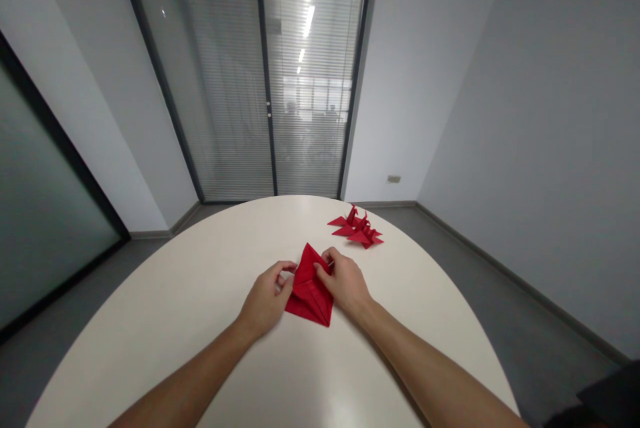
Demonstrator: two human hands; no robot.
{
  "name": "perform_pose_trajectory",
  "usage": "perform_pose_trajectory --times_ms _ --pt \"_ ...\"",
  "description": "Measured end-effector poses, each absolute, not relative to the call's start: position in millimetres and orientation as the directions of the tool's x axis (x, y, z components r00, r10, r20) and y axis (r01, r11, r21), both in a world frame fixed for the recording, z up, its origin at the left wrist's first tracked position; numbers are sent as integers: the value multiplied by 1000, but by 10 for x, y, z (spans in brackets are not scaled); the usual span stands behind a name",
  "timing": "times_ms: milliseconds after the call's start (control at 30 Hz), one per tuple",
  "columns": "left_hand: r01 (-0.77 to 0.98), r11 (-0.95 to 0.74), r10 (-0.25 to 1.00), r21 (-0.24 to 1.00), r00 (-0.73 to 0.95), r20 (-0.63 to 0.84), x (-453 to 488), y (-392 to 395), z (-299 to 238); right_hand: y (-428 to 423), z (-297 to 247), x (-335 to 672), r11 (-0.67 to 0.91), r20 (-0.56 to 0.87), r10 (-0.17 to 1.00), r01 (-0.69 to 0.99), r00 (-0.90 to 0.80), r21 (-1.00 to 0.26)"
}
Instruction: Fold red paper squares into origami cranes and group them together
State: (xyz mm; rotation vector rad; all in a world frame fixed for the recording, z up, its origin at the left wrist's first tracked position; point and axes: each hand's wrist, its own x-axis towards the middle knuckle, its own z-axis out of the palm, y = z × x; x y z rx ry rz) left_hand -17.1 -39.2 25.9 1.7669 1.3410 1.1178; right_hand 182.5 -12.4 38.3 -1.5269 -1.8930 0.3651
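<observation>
A folded red paper lies flat on the round white table, shaped like a kite pointing away from me. My left hand rests on its left edge, fingers curled and pinching the paper near its upper left side. My right hand presses on the right side, fingers bent and pinching a fold near the top. Both forearms reach in from the bottom of the view.
Two or three finished red paper cranes sit further back on the table, right of centre. Beyond the table's far edge stands a glass door with blinds. Grey floor surrounds the table; a dark object shows at the bottom right.
</observation>
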Motion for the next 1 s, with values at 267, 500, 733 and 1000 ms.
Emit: perform_pose_trajectory --times_ms 267,500,733,1000 --pt "353 -268 963 896 125 239 -189 -341 209 -110 367 1828 280 332 939 766 -92 -579" --pt "491 -318 948 811 166 271 -202 -359 210 -89 378 1801 259 341 936 826 -87 -500" --pt "502 -389 921 773 220 321 -207 -355 207 -77 411 1807 271 369 922 879 -119 -393" --pt "473 -407 910 781 279 305 -186 -364 247 -66 400 1789 310 405 903 869 -142 -386"
